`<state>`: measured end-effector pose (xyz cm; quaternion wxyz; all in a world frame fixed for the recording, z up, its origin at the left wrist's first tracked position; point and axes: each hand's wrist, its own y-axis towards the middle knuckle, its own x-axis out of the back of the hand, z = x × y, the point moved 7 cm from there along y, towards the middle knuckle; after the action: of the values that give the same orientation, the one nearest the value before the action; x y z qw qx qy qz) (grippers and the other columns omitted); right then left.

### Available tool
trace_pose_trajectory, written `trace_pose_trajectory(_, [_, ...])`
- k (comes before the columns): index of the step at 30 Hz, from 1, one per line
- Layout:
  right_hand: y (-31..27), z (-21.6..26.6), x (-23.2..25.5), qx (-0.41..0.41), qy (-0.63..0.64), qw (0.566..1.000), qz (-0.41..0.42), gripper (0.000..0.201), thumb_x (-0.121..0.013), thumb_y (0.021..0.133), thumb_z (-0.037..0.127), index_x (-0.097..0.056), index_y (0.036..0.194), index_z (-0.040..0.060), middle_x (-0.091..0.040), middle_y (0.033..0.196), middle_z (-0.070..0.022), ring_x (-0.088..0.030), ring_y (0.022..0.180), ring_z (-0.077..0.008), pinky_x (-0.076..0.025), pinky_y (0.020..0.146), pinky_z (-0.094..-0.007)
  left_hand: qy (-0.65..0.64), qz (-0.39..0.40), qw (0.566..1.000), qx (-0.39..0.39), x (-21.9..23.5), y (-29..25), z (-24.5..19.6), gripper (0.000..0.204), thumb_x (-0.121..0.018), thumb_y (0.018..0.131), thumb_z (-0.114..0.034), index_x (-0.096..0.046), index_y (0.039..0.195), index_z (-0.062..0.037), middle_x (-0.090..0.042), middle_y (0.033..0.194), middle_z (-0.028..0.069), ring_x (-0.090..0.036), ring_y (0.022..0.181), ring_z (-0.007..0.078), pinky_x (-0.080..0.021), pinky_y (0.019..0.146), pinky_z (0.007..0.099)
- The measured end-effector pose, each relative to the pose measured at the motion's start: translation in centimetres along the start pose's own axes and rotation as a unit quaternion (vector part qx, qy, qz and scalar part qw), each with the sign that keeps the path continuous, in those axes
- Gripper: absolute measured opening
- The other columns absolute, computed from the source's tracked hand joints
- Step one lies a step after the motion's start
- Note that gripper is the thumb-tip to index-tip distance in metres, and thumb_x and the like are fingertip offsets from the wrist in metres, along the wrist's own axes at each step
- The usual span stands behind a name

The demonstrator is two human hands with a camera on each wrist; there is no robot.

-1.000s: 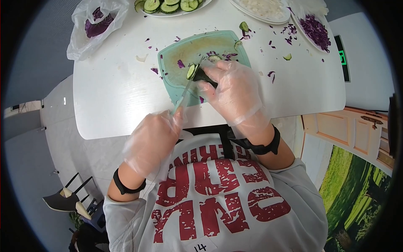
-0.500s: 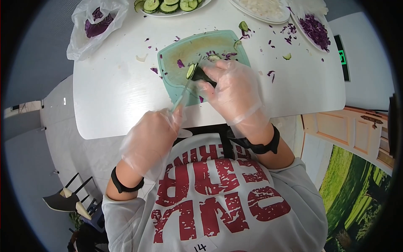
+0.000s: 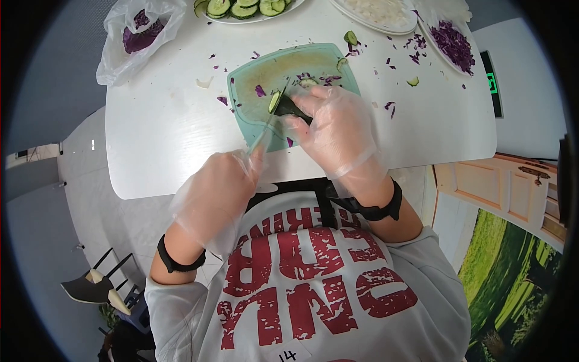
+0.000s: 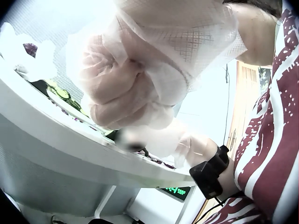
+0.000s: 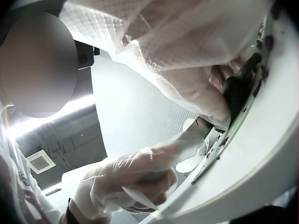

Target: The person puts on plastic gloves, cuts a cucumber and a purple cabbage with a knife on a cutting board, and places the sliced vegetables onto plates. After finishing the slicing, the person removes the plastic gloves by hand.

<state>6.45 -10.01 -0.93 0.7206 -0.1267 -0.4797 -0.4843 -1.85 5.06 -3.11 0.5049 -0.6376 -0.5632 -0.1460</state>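
Note:
The left hand [image 3: 218, 192], in a clear plastic glove, grips the handle of a knife [image 3: 263, 136] whose blade stands against the cut end of a dark green cucumber piece [image 3: 292, 110]. Thumb and fingers of the gloved right hand [image 3: 338, 130] hold that piece over the green cutting board [image 3: 259, 75]. A pale slice [image 3: 275, 101] leans at the blade's far side. In the left wrist view the left hand [image 4: 131, 84] has its fingers curled; the handle is mostly hidden. The right wrist view has the right hand [image 5: 196, 88] around the dark cucumber [image 5: 237, 91].
Along the far side are a plate of cucumber slices [image 3: 244, 12], a plate of pale shreds [image 3: 377, 12] and one of purple shreds [image 3: 452, 47]. A plastic bag [image 3: 114, 57] with purple cabbage [image 3: 142, 39] sits far left. Purple scraps and cucumber bits lie scattered on the white table [image 3: 163, 139].
The left hand and knife have shifted slightly left and toward the body. The right hand and the cucumber have hardly moved.

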Motion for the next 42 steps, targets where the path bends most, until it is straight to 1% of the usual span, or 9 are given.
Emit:
trace_pose_trajectory(16, [-0.2, 0.0, 0.1, 0.003, -0.015, 1.0, -0.024, 0.026, -0.074, 0.074, 0.019, -0.071, 0.095, 0.0031, -0.069, 0.098, -0.0182, -0.065, 0.088, -0.0337, -0.053, 0.08, -0.0406, 0.061, -0.064, 0.987, -0.134, 0.1, 0.0, 0.1, 0.058, -0.048, 0.101, -0.041, -0.061, 0.069, 0.0056, -0.053, 0.051, 0.0191, -0.052, 0.044, 0.0366, -0.045, 0.05, 0.0433])
trace_pose_trajectory(19, [-0.2, 0.1, 0.3, 0.0, -0.019, 0.999, -0.027, 0.027, -0.074, 0.074, 0.019, -0.071, 0.096, 0.0033, -0.069, 0.098, -0.0181, -0.065, 0.087, -0.0337, -0.053, 0.079, -0.0406, 0.137, -0.007, 0.971, -0.196, -0.3, -0.3, -1.3, 0.026, -0.052, 0.096, -0.013, -0.063, 0.115, -0.0001, -0.059, 0.064, 0.0179, -0.059, 0.053, 0.0336, -0.047, 0.046, 0.0425])
trace_pose_trajectory(21, [-0.2, 0.0, 0.1, -0.006, -0.008, 1.0, -0.018, 0.024, -0.07, 0.077, 0.019, -0.069, 0.094, 0.0004, -0.068, 0.097, -0.0182, -0.064, 0.089, -0.0322, -0.051, 0.083, -0.0405, 0.086, 0.113, 0.99, 0.018, -0.9, 0.4, 0.2, 0.046, -0.054, 0.09, -0.005, -0.049, 0.136, -0.003, -0.056, 0.062, 0.0138, -0.058, 0.052, 0.0293, -0.046, 0.044, 0.0397])
trace_pose_trajectory(24, [-0.2, -0.1, -0.1, 0.006, 0.003, 1.0, -0.017, 0.023, -0.07, 0.077, 0.019, -0.069, 0.092, 0.0007, -0.068, 0.096, -0.0182, -0.064, 0.089, -0.0322, -0.051, 0.083, -0.0404, 0.246, -0.06, 0.923, -0.289, -1.2, -0.5, -0.7, 0.041, -0.056, 0.091, -0.006, -0.053, 0.131, -0.0006, -0.053, 0.059, 0.0128, -0.057, 0.051, 0.0291, -0.043, 0.042, 0.0399])
trace_pose_trajectory(27, [-0.2, 0.1, 0.0, 0.01, -0.006, 1.0, -0.019, 0.021, -0.07, 0.078, 0.019, -0.068, 0.089, 0.0007, -0.068, 0.096, -0.0181, -0.064, 0.089, -0.0322, -0.051, 0.082, -0.0403, 0.027, -0.052, 0.979, -0.193, -0.5, 0.9, 0.4, 0.057, -0.049, 0.1, -0.039, -0.059, 0.069, 0.0072, -0.05, 0.056, 0.0254, -0.043, 0.049, 0.0409, -0.041, 0.052, 0.0461])
trace_pose_trajectory(30, [-0.3, 0.1, 0.2, 0.007, -0.011, 1.0, -0.026, 0.021, -0.07, 0.078, 0.019, -0.067, 0.088, 0.0007, -0.068, 0.096, -0.018, -0.064, 0.088, -0.0323, -0.051, 0.082, -0.0406, 0.204, -0.048, 0.934, -0.288, -1.2, -0.5, -0.3, 0.044, -0.058, 0.089, -0.007, -0.051, 0.132, 0.0028, -0.049, 0.057, 0.0117, -0.053, 0.048, 0.0288, -0.04, 0.042, 0.0409])
trace_pose_trajectory(33, [-0.2, -0.2, -0.1, -0.01, -0.013, 1.0, -0.011, 0.031, -0.077, 0.073, 0.021, -0.073, 0.1, 0.0055, -0.07, 0.1, -0.0158, -0.066, 0.09, -0.0341, -0.053, 0.081, -0.0402, 0.151, 0.054, 0.974, -0.158, -1.4, 0.7, 0.5, 0.045, -0.057, 0.09, -0.008, -0.05, 0.133, 0.0026, -0.049, 0.056, 0.012, -0.052, 0.048, 0.0293, -0.04, 0.042, 0.0416])
trace_pose_trajectory(36, [-0.2, -0.1, -0.2, 0.001, -0.022, 1.0, -0.016, 0.031, -0.077, 0.073, 0.021, -0.073, 0.101, 0.0056, -0.07, 0.1, -0.0158, -0.066, 0.09, -0.034, -0.053, 0.081, -0.0402, 0.024, -0.039, 0.985, -0.166, -0.1, 0.8, 0.0, 0.051, -0.051, 0.1, -0.033, -0.058, 0.07, 0.008, -0.048, 0.058, 0.0282, -0.042, 0.054, 0.0443, -0.041, 0.054, 0.0457])
trace_pose_trajectory(42, [-0.2, -0.2, 0.1, 0.003, -0.032, 0.999, -0.029, 0.032, -0.077, 0.073, 0.021, -0.073, 0.101, 0.006, -0.07, 0.1, -0.0166, -0.066, 0.089, -0.0342, -0.054, 0.08, -0.04, 0.033, 0.008, 0.997, -0.071, 0.4, 0.4, -0.5, 0.048, -0.049, 0.101, -0.03, -0.059, 0.073, 0.0083, -0.047, 0.06, 0.0289, -0.043, 0.055, 0.0453, -0.039, 0.053, 0.0471])
